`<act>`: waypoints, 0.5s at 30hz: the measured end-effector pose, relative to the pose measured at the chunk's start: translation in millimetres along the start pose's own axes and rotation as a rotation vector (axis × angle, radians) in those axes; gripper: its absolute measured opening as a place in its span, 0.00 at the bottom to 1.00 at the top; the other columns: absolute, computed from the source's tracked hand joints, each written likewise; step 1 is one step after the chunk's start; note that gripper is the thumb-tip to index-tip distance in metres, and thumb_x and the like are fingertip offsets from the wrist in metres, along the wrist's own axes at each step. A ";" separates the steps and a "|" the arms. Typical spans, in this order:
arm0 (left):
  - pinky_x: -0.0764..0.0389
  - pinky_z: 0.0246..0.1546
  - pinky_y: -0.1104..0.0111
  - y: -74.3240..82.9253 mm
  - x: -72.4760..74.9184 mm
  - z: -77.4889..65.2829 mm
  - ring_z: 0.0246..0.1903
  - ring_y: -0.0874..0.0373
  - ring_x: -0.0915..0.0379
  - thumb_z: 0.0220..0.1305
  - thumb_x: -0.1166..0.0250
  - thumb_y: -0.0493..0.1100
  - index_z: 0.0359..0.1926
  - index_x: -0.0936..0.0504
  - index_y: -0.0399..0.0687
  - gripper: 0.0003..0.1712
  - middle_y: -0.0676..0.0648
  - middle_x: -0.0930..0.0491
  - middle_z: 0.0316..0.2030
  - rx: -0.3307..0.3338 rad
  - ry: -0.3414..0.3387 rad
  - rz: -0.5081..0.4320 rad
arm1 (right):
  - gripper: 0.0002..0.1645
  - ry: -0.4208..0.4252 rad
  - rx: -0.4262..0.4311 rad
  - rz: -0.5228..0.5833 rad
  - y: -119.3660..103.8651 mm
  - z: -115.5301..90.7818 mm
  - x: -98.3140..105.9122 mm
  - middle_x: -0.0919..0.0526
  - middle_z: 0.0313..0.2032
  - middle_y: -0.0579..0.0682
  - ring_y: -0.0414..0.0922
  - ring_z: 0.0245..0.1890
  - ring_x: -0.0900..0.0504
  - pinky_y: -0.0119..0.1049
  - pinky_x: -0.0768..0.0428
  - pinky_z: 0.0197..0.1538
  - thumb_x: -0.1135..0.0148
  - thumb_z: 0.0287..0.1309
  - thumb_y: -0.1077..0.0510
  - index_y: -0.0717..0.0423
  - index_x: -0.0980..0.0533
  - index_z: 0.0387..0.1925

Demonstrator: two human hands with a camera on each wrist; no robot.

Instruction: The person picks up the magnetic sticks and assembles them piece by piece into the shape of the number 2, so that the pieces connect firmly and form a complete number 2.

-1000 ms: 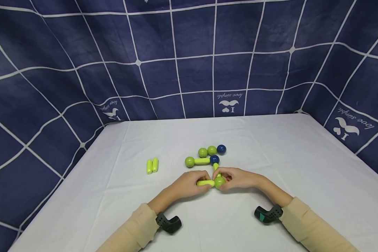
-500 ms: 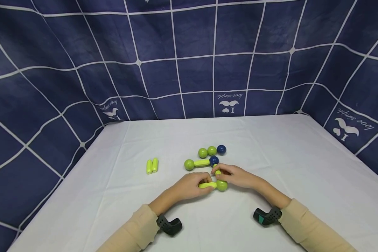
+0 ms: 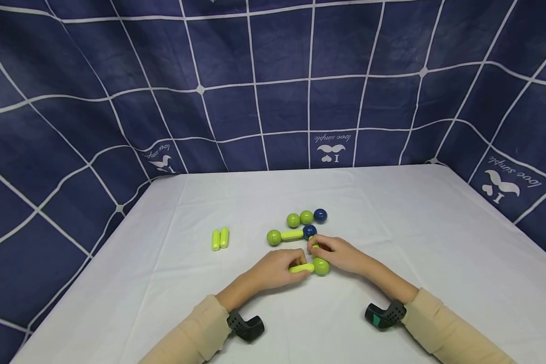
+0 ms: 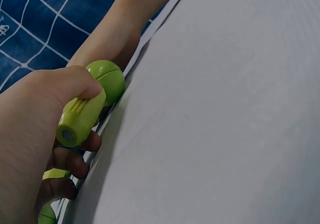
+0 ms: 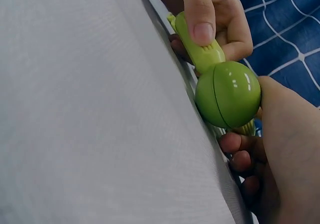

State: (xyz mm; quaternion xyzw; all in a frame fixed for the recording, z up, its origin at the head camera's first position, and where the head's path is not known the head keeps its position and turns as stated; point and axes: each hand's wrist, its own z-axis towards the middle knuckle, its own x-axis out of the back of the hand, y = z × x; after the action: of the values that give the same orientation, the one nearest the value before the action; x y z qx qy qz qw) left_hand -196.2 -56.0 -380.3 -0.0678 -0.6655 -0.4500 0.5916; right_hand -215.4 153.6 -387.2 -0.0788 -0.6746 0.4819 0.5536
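Held rod [image 4: 85,115], end face [image 4: 68,134], left wrist only

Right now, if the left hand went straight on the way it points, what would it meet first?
Probably the shiny green plastic-looking ball at the end of the yellow-green plastic-looking stick that the left hand pinches; the right hand lies close beyond, though depth is unclear.

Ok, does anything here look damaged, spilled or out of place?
Nothing stands out: the leftmost sticks lie side by side, the farthest balls sit in a row, and the stick in the left hand shows no crack.
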 end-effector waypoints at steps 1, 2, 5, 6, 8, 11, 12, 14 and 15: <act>0.34 0.26 0.79 0.3 0.0 0.1 0.23 0.72 0.37 0.57 0.40 0.52 0.32 0.24 0.55 0.08 0.62 0.28 0.22 -0.004 0.004 0.008 | 0.09 0.005 -0.001 -0.005 -0.4 0.0 0.1 0.29 0.28 0.42 0.37 0.29 0.32 0.30 0.32 0.35 0.53 0.64 0.48 0.44 0.27 0.39; 0.34 0.26 0.79 0.5 -0.2 0.3 0.23 0.72 0.37 0.57 0.40 0.52 0.32 0.24 0.56 0.08 0.62 0.29 0.22 -0.007 0.007 0.015 | 0.09 0.010 -0.002 -0.009 -0.8 0.0 0.2 0.29 0.28 0.42 0.37 0.29 0.32 0.30 0.32 0.35 0.53 0.64 0.49 0.45 0.27 0.39; 0.34 0.26 0.79 1.0 -0.3 0.7 0.23 0.72 0.37 0.57 0.40 0.52 0.31 0.24 0.56 0.08 0.62 0.29 0.21 -0.007 0.015 0.024 | 0.08 0.020 -0.006 -0.018 -1.3 0.0 0.6 0.29 0.27 0.42 0.37 0.29 0.32 0.30 0.32 0.35 0.53 0.64 0.50 0.45 0.28 0.39; 0.34 0.26 0.79 1.1 -0.3 0.8 0.23 0.72 0.37 0.57 0.40 0.52 0.31 0.24 0.56 0.08 0.62 0.29 0.21 -0.006 0.017 0.023 | 0.08 0.022 -0.007 -0.020 -1.3 0.0 0.8 0.29 0.27 0.41 0.37 0.29 0.32 0.30 0.32 0.35 0.53 0.65 0.50 0.44 0.28 0.38; 0.34 0.26 0.79 1.3 -0.3 0.9 0.23 0.72 0.37 0.57 0.40 0.52 0.31 0.24 0.56 0.08 0.62 0.29 0.21 -0.007 0.019 0.024 | 0.07 0.023 -0.009 -0.019 -1.3 0.0 1.0 0.29 0.27 0.42 0.37 0.28 0.32 0.30 0.33 0.35 0.53 0.65 0.51 0.44 0.28 0.38; 0.35 0.26 0.79 1.0 -0.5 0.7 0.23 0.72 0.37 0.56 0.40 0.53 0.32 0.24 0.56 0.08 0.63 0.29 0.21 -0.007 0.019 0.021 | 0.07 0.022 -0.010 -0.019 -1.1 0.2 0.8 0.29 0.27 0.42 0.37 0.28 0.32 0.30 0.33 0.35 0.53 0.65 0.51 0.44 0.28 0.38; 0.35 0.25 0.79 0.7 -0.4 0.6 0.22 0.72 0.38 0.56 0.40 0.53 0.32 0.24 0.56 0.08 0.63 0.29 0.21 -0.007 0.018 0.020 | 0.07 0.021 -0.010 -0.019 -0.8 0.2 0.6 0.29 0.27 0.42 0.37 0.28 0.32 0.30 0.33 0.35 0.53 0.65 0.51 0.44 0.28 0.38; 0.35 0.25 0.79 -0.8 -0.1 0.2 0.21 0.72 0.38 0.57 0.40 0.54 0.32 0.24 0.57 0.09 0.63 0.30 0.20 -0.007 0.013 0.018 | 0.07 0.019 -0.008 -0.024 0.0 0.4 0.0 0.28 0.28 0.41 0.37 0.28 0.31 0.30 0.33 0.35 0.53 0.65 0.50 0.44 0.28 0.38; 0.35 0.24 0.79 -2.0 0.4 -0.1 0.21 0.72 0.38 0.57 0.41 0.55 0.32 0.23 0.58 0.09 0.63 0.30 0.20 -0.006 0.012 0.016 | 0.08 0.019 -0.008 -0.026 0.4 0.5 -0.3 0.28 0.28 0.41 0.37 0.28 0.31 0.30 0.33 0.35 0.53 0.65 0.50 0.44 0.28 0.38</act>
State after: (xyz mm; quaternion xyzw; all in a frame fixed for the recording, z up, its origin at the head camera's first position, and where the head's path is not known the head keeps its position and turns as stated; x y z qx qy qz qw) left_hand -197.5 -57.4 -381.0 -0.0722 -0.6602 -0.4474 0.5989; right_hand -215.9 153.3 -387.7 -0.0769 -0.6722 0.4713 0.5657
